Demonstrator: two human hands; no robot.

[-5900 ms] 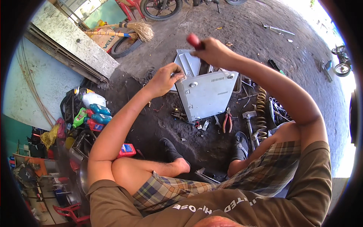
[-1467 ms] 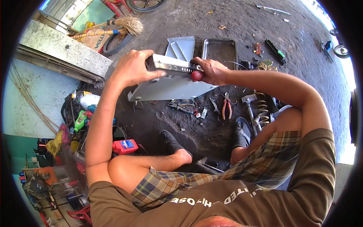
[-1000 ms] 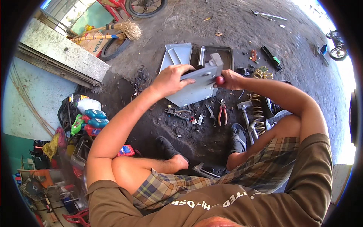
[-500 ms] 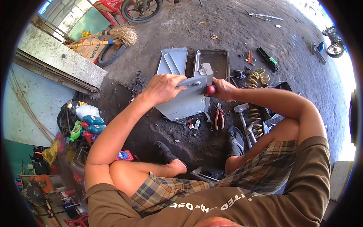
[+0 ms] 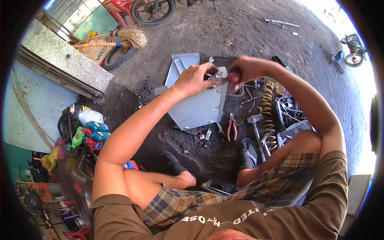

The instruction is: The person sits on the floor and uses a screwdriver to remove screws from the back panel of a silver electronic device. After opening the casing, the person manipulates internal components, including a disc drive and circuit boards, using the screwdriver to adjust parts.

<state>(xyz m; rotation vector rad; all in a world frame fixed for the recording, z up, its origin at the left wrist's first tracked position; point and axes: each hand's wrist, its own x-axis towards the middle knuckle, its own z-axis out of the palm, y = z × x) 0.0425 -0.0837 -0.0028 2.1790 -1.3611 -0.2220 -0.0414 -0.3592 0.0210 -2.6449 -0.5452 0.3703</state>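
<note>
A light grey metal casing (image 5: 196, 106) stands on the dirt floor in front of me. My left hand (image 5: 197, 80) is closed on its top edge, fingers behind and thumb in front, beside a small grey bracket (image 5: 221, 73) at the upper corner. Just right of that bracket my right hand (image 5: 249, 69) grips a tool with a rounded red handle (image 5: 233, 77), which looks like a screwdriver. Its shaft cannot be made out. Behind the casing lie a grey folded metal panel (image 5: 180, 66) and a shallow metal tray (image 5: 224, 60), partly hidden by my right hand.
Pliers (image 5: 232, 127), a hammer (image 5: 256, 124) and coil springs (image 5: 267, 100) lie at the right, near a black tub of tools (image 5: 290, 114). Bottles (image 5: 96, 127) crowd the left. A broom (image 5: 134, 38) and motorcycle wheel (image 5: 153, 10) are farther off.
My right hand has moved up and away from me with the red-handled tool, from the casing's side to its upper corner. My left hand has shifted right along the top edge, towards the bracket.
</note>
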